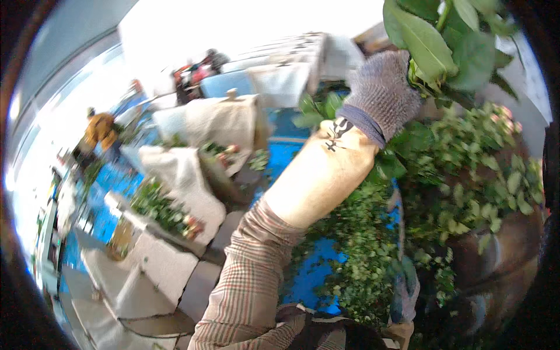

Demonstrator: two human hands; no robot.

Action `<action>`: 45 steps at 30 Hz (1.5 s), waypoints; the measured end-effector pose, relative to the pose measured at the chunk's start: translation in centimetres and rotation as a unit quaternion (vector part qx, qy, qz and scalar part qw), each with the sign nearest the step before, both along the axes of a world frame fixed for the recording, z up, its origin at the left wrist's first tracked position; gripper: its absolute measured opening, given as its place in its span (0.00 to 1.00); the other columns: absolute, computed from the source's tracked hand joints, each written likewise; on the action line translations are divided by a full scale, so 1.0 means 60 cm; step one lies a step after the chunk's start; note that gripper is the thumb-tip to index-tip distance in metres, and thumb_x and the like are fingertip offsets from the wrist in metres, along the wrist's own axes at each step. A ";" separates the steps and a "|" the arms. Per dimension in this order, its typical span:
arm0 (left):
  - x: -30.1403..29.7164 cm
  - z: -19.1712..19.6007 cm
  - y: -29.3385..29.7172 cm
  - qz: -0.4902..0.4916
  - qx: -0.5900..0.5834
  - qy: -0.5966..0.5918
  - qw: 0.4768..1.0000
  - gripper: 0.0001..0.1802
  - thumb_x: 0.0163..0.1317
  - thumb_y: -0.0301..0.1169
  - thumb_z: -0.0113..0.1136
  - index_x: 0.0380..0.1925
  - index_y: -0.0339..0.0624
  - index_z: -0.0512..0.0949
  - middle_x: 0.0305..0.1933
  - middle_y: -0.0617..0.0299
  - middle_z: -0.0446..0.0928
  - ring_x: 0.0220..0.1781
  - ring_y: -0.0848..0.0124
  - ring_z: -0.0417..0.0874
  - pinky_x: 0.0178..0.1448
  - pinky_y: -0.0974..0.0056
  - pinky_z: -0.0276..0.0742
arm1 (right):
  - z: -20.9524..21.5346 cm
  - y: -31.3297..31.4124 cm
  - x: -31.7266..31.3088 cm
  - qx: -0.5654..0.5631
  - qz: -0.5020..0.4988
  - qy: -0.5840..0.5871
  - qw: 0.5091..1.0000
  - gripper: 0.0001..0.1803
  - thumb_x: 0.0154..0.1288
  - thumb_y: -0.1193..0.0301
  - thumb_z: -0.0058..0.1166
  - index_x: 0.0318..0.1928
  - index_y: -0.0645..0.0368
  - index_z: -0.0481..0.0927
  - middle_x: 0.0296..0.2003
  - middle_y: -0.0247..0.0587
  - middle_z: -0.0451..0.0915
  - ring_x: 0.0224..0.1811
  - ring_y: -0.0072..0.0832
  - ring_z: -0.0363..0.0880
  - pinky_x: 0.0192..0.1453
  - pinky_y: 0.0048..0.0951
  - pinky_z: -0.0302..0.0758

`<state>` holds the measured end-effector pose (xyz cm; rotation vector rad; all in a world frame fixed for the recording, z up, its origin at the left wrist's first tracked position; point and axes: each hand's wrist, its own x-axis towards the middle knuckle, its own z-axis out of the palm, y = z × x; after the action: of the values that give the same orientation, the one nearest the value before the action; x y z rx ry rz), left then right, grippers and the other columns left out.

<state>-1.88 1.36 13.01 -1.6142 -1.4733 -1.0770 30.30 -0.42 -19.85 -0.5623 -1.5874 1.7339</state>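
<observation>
My left hand [388,90] wears a grey knitted glove and reaches up and to the right. It is closed around leafy green stems [429,55] that rise above it to the top right; no blooms of theirs show. The fingertips are partly hidden by the leaves. Its forearm crosses the middle of the view in a plaid sleeve [245,274]. My right hand is not in view. Beyond and below the glove stands a large mass of leafy rose stems [478,169] with a few pale pink blooms at its right.
Beige cloth-covered stands [181,181] hold bunches of roses [166,207] at the left. Cut foliage [361,256] lies over the blue floor [318,262] below my arm. A person in a brown-orange top [100,131] is at the far left. Dark rounded containers [496,262] stand at the right.
</observation>
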 end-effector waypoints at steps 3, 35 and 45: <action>-0.133 -0.005 -0.230 0.185 -0.018 0.055 0.981 0.13 0.47 0.35 0.64 0.34 0.44 0.80 0.35 0.51 0.81 0.43 0.54 0.82 0.50 0.53 0.78 | -0.079 -0.087 -0.057 0.022 0.085 -0.090 0.992 0.31 0.70 0.60 0.54 0.67 0.63 0.64 0.58 0.47 0.74 0.56 0.35 0.75 0.57 0.34 0.73; 0.441 -0.260 -0.085 -0.555 -0.623 -0.370 0.407 0.35 0.63 0.31 0.62 0.68 0.35 0.61 0.68 0.48 0.66 0.66 0.57 0.71 0.68 0.53 0.69 | 0.095 -0.219 0.536 0.152 -0.787 -0.384 0.458 0.44 0.60 0.51 0.60 0.68 0.65 0.59 0.64 0.61 0.66 0.63 0.52 0.69 0.63 0.41 0.70; 1.081 -0.473 0.143 -0.606 -0.599 -0.255 0.457 0.39 0.59 0.41 0.67 0.67 0.38 0.62 0.67 0.52 0.67 0.65 0.59 0.71 0.67 0.57 0.68 | -0.063 -0.084 0.715 0.039 -0.759 -0.268 0.592 0.43 0.55 0.54 0.65 0.66 0.60 0.63 0.48 0.55 0.81 0.52 0.49 0.79 0.54 0.42 0.75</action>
<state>62.97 9.94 -15.39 -4.1015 -1.2368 -1.2251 73.18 -5.47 -23.61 -1.7917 -0.7514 0.1083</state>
